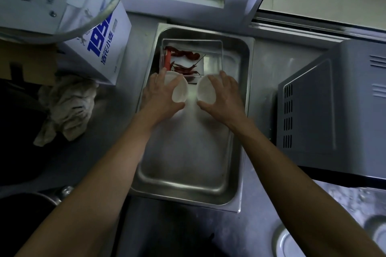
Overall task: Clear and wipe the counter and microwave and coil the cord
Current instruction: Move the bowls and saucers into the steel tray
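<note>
Two small white dishes are held inside the steel tray (240, 110) on the bench: the left dish (180, 93) gripped by the left hand (160, 98), the right dish (205, 91) by the right hand (223, 100). The clear box of dried chillies (188, 58) lies just beyond, farther in the tray.

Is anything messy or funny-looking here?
Yes. A crumpled cloth lies bunched up on the counter left of the steel tray, not folded. The clear box of dried red chillies sits crooked in the tray. Each hand, left hand and right hand, holds a small white dish tilted on edge.
</note>
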Available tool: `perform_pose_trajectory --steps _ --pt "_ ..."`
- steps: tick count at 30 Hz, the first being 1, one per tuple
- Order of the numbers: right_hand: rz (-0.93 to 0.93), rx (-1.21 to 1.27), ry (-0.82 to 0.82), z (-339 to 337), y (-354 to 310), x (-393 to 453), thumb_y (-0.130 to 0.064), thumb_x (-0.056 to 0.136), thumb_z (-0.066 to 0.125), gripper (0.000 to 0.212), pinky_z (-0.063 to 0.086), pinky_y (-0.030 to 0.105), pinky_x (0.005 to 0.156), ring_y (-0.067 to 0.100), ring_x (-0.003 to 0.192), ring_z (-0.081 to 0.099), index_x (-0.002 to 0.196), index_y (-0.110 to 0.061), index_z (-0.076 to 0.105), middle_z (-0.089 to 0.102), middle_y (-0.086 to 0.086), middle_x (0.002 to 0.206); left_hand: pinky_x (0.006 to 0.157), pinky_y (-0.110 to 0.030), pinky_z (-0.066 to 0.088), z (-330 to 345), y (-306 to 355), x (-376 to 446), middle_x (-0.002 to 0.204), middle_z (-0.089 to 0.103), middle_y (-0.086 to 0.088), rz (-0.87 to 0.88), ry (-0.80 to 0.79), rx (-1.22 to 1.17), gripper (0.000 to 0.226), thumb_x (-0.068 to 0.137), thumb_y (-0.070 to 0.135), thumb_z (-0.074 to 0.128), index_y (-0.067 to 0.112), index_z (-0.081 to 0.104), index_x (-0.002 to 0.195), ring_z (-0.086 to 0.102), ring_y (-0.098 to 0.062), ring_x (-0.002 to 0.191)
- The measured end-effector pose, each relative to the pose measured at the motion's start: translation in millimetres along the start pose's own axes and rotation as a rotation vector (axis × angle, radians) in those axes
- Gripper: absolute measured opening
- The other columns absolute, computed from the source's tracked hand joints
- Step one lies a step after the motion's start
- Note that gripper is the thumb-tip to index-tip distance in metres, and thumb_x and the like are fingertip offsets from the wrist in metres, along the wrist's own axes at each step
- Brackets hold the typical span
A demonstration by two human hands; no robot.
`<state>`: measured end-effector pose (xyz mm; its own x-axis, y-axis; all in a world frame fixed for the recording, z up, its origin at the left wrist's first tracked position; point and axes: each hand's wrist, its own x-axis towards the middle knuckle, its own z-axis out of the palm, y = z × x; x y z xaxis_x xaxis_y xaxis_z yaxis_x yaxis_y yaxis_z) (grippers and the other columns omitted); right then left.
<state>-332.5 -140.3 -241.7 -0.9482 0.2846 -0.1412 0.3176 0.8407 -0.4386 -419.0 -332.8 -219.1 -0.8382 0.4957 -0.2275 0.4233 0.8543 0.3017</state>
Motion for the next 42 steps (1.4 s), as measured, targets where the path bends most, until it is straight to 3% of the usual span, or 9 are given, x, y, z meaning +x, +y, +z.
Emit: perform_pose_trajectory --steps 6,11,16,22,32,42 --pt "-0.035 -0.036 -0.011 7 -7 -11 -0.058 0.078 0.072 0.085 0.022 0.051 0.119 0.034 0.15 0.009 0.148 -0.031 0.033 0.008 0.007 0.165 0.107 -0.055 0.032 -3 -4 -15 0.159 0.015 -0.005 0.016 0.025 0.0 0.085 0.074 0.053 0.076 0.039 0.031 0.145 0.02 -0.033 0.142" --pt "-0.071 -0.048 -0.059 21 -17 -18 -0.061 0.075 0.071 0.087 0.027 0.054 0.117 0.035 0.148 0.016 0.147 -0.032 0.031 0.018 0.007 0.162 0.108 -0.055 0.033 -11 -13 -30 0.157 0.016 -0.006 -0.022 0.041 -0.015 0.085 0.074 0.052 0.077 0.039 0.032 0.145 0.021 -0.035 0.139" --pt "-0.077 -0.057 -0.094 33 -30 -26 -0.06 0.076 0.071 0.088 0.024 0.051 0.119 0.034 0.149 0.014 0.149 -0.033 0.03 0.014 0.006 0.164 0.108 -0.056 0.035 -17 -23 -44 0.157 0.018 -0.005 -0.031 0.051 -0.019 0.086 0.073 0.052 0.077 0.039 0.033 0.145 0.023 -0.035 0.137" --pt "-0.06 -0.066 -0.141 42 -36 -31 -0.059 0.076 0.072 0.09 0.022 0.051 0.12 0.034 0.15 0.012 0.15 -0.033 0.028 0.012 0.007 0.165 0.111 -0.055 0.031 -15 -25 -56 0.16 0.011 -0.005 -0.027 0.029 -0.001 0.088 0.076 0.053 0.075 0.04 0.028 0.149 0.017 -0.034 0.142" --pt "0.012 -0.005 -0.068 24 -8 -44 -0.059 0.075 0.072 0.089 0.025 0.054 0.118 0.033 0.149 0.012 0.148 -0.036 0.027 0.012 0.004 0.164 0.116 -0.058 0.024 17 -8 -37 0.163 0.003 -0.004 0.065 -0.049 0.053 0.089 0.076 0.054 0.07 0.042 0.022 0.15 0.007 -0.034 0.149" --pt "0.04 0.053 -0.063 22 -1 -41 -0.055 0.074 0.073 0.088 0.026 0.054 0.118 0.031 0.15 0.01 0.147 -0.037 0.028 0.011 0.003 0.164 0.113 -0.062 0.02 33 -8 -5 0.165 -0.003 -0.005 0.025 -0.143 0.037 0.091 0.078 0.055 0.071 0.042 0.02 0.152 -0.001 -0.035 0.15"
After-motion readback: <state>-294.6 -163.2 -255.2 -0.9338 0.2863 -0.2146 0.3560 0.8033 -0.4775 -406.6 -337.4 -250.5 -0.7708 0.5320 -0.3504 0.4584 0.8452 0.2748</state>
